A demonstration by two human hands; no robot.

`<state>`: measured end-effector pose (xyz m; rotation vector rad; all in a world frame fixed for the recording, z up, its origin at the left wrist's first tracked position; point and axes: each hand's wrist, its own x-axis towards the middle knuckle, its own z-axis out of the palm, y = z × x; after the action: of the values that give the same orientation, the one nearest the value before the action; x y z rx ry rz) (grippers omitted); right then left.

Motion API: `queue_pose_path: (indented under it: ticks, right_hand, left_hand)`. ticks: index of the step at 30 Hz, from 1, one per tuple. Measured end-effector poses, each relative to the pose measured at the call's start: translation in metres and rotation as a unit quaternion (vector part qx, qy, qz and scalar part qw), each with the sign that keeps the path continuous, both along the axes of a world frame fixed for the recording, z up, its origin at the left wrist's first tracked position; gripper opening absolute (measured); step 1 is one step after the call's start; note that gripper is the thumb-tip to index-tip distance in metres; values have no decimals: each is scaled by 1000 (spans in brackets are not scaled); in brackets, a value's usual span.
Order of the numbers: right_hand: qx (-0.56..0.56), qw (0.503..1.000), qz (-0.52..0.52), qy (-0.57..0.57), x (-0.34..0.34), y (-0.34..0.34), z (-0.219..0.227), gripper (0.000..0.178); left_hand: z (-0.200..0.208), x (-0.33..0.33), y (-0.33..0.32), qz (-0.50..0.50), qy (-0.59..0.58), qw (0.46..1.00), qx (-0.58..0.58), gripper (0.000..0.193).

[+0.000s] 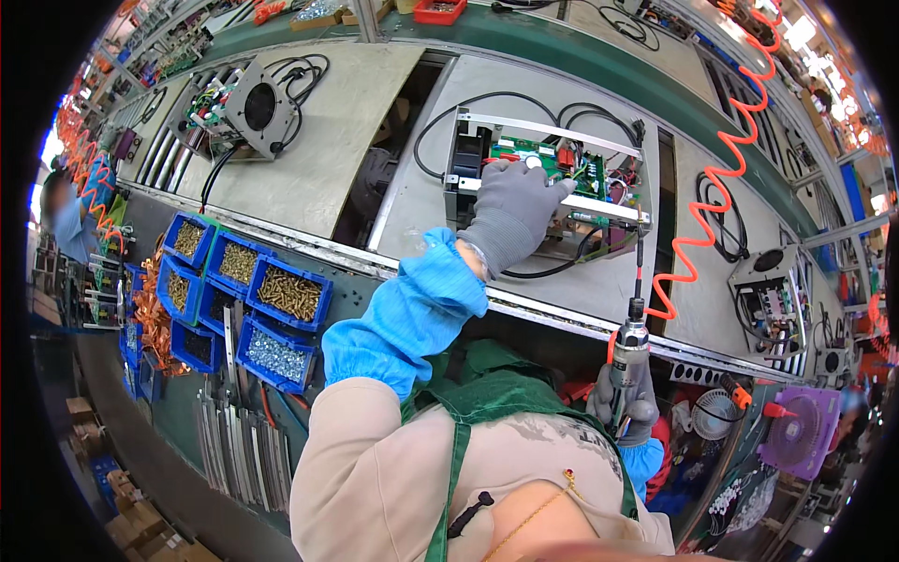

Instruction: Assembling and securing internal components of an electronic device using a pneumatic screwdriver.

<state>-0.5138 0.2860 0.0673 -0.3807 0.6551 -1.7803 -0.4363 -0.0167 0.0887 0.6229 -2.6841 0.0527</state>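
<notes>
An open metal chassis (599, 205) with green circuit boards stands on a grey work plate ahead of me. My left hand (513, 208), in a grey glove and blue sleeve cover, lies over its near rail, fingers curled around it; the fingertips are partly hidden. To the lower right, my right hand (626, 403), also gloved, is closed around a power screwdriver (633, 342) held upright. Its long bit (640, 267) reaches up to the near right corner of the chassis. Black cables (506, 95) loop around the chassis.
Blue bins (286, 292) of screws and other small hardware stand left, beside metal strips (239, 445). An orange coiled air hose (716, 173) hangs at right. Similar units (257, 108) sit along the line. A purple fan (801, 433) stands far right; another person (80, 220) is far left.
</notes>
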Motion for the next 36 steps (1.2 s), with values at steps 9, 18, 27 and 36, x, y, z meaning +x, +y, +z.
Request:
queue_pose_path:
  ticks: [9, 18, 27, 36]
  right_hand:
    - [30, 999, -10, -7, 7, -9, 5, 85]
    - [66, 998, -18, -6, 8, -9, 2, 88]
    - [196, 979, 46, 38, 12, -8, 5, 116]
    - [199, 971, 113, 65, -10, -4, -2, 115]
  left_hand:
    - [5, 4, -1, 0, -27, 999, 31, 33]
    - [2, 3, -10, -65, 51, 994, 69, 37]
    - [20, -11, -20, -144, -32, 957, 252, 55]
    - [30, -21, -26, -215, -81, 900, 370, 61]
